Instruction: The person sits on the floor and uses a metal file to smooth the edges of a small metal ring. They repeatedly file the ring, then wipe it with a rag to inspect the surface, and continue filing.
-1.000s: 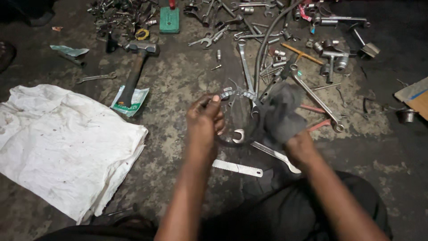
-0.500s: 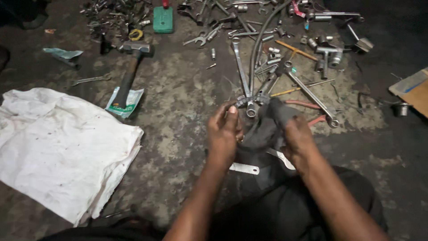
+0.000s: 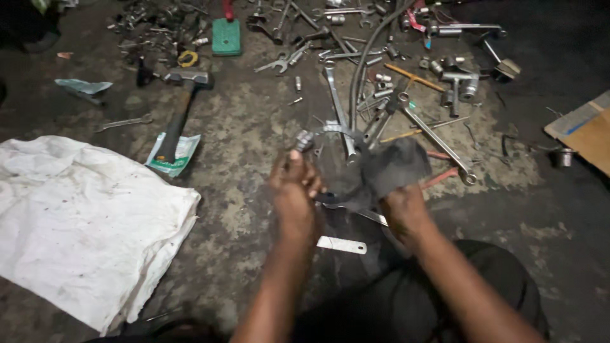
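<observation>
Stained concrete floor [image 3: 254, 136], dark and oil-marked, serves as work surface; dim room, no desk in view.

Item 1. Left hand [image 3: 293, 194]: raised over the floor at centre, fingers curled closed on a metal hose clamp [image 3: 321, 134], whose grey band arcs upward from the fingertips, screw housing at its left end. Compared with a second ago, this hand sits further right and closer to the other one, and the clamp has risen toward the spanners; judged, the wiping grip has tightened rather than let go.

Item 2. Right hand [image 3: 401, 213]: fingers closed on a dark grey rag [image 3: 394, 166], bunched and pressed against the clamp's right side. The rag has stayed in this hand throughout.

Item 3. Flat metal strip [image 3: 341, 244], lying on the floor just below both hands, untouched.

Item 4. Hammer [image 3: 178, 114], dark handle, head upward, resting partly on a green-and-white packet [image 3: 185, 152], left of centre.

Item 5. White cloth [image 3: 82, 222], large, soiled, spread at far left.

Item 6. Combination spanners [image 3: 438, 140], sockets and a grey hose [image 3: 362, 70], scattered across the top and right.

Item 7. Green box [image 3: 226, 36], top centre. Cardboard piece [image 3: 584, 130], right edge.
</observation>
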